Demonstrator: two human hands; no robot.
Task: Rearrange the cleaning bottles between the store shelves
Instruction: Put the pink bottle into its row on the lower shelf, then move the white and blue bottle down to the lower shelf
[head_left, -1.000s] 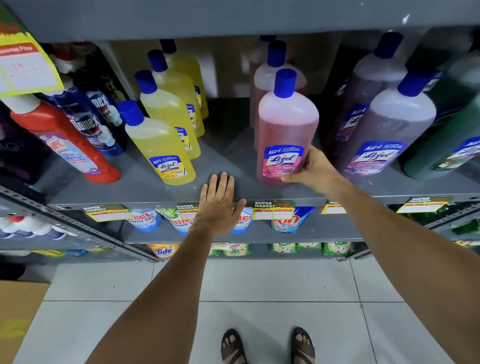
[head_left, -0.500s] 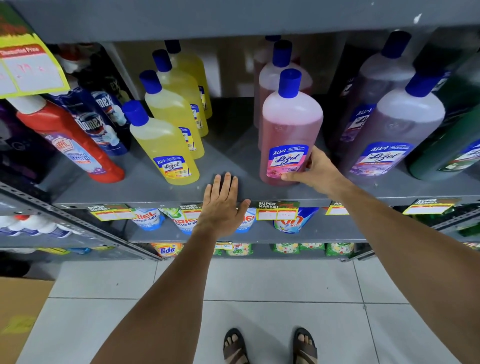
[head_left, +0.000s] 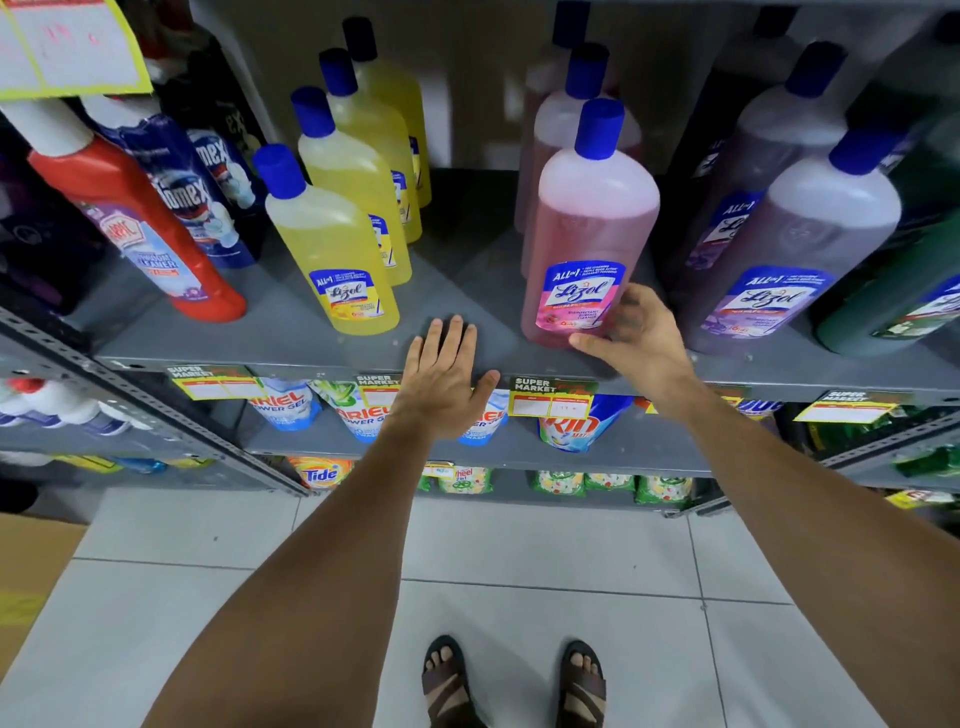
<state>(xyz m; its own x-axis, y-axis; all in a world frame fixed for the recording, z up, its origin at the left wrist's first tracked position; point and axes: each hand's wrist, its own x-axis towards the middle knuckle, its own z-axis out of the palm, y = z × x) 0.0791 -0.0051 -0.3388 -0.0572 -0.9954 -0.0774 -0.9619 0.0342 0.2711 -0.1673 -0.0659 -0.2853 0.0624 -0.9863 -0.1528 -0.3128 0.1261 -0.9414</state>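
Head view: right hand grips pink bottle.

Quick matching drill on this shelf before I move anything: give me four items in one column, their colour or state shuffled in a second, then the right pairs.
Items:
1. front Lizol bottle by the right hand
2. nearest bottle in the left Lizol row
3. left hand
4. Harpic bottle

States:
A. red body, white cap, leaning
B. flat on the shelf edge, holding nothing
C. pink liquid, fingers at its base
D. yellow liquid, blue cap

Pairs: 1-C, 2-D, 3-B, 4-A
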